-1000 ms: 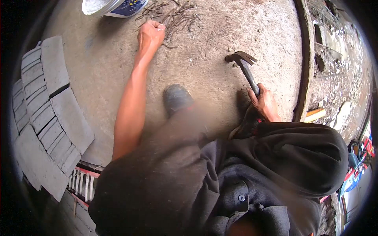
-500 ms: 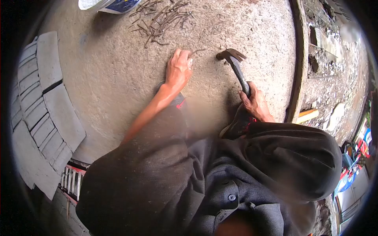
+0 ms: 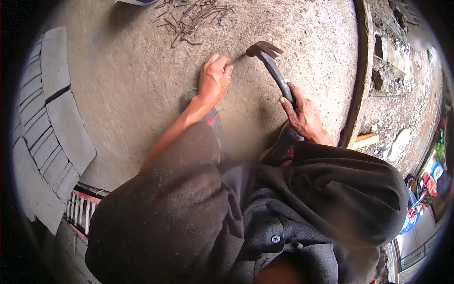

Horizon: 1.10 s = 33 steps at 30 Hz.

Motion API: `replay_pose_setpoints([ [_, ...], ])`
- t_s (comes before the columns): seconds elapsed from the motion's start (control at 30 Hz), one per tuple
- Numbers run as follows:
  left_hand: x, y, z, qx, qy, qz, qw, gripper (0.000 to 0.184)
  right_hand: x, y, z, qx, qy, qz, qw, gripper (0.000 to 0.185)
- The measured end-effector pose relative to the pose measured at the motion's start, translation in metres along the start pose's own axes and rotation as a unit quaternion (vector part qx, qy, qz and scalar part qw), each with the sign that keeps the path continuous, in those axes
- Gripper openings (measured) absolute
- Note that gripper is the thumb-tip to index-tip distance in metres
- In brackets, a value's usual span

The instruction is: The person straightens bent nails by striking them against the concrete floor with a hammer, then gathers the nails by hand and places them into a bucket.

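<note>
My left hand (image 3: pixel 216 78) pinches a thin, dark nail (image 3: pixel 240 57) low over the rough concrete floor, its far part pointing toward the hammer head. In my right hand (image 3: pixel 304 113) is the dark handle of a claw hammer (image 3: pixel 272 66). The hammer's head is by the nail's far end; whether they touch I cannot tell. A loose pile of rusty, partly bent nails (image 3: pixel 196 16) lies on the floor beyond my left hand.
Grey blocks or tiles (image 3: pixel 54 61) are stacked at the left, above a red and white slatted crate (image 3: pixel 81 210). A raised edge (image 3: pixel 362 71) runs along the right. The bottom of a bucket (image 3: pixel 137 2) shows at the top.
My left hand has come from the nail pile toward the hammer, now with a nail in its fingers. The hammer has shifted left, to the nail. The view has also shifted slightly.
</note>
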<state>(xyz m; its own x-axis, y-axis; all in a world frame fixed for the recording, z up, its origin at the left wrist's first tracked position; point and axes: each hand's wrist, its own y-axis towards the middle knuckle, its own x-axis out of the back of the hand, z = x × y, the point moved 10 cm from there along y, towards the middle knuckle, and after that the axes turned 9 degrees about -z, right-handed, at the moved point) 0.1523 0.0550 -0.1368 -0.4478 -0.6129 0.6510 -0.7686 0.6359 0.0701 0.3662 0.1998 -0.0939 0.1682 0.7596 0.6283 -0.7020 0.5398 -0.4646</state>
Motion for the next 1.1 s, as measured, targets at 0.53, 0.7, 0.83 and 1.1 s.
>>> replay_pose_setpoints([
  [0.53,-0.002,-0.006,-0.014,-0.053,0.031,-0.007,0.998,0.009,-0.012,0.019,0.001,-0.003,-0.100,0.056,0.993,0.036],
  [0.7,-0.006,-0.008,-0.010,-0.034,0.039,0.018,0.998,0.009,0.022,0.000,0.017,0.022,-0.009,-0.065,0.998,0.033],
  [0.83,-0.010,-0.009,-0.008,-0.055,0.071,0.013,0.996,0.009,-0.011,0.012,0.002,0.029,-0.160,0.068,0.984,0.032],
  [1.1,-0.021,-0.009,-0.004,-0.046,0.109,0.077,0.990,0.012,0.007,-0.006,-0.005,-0.020,-0.051,-0.029,0.998,0.033],
])
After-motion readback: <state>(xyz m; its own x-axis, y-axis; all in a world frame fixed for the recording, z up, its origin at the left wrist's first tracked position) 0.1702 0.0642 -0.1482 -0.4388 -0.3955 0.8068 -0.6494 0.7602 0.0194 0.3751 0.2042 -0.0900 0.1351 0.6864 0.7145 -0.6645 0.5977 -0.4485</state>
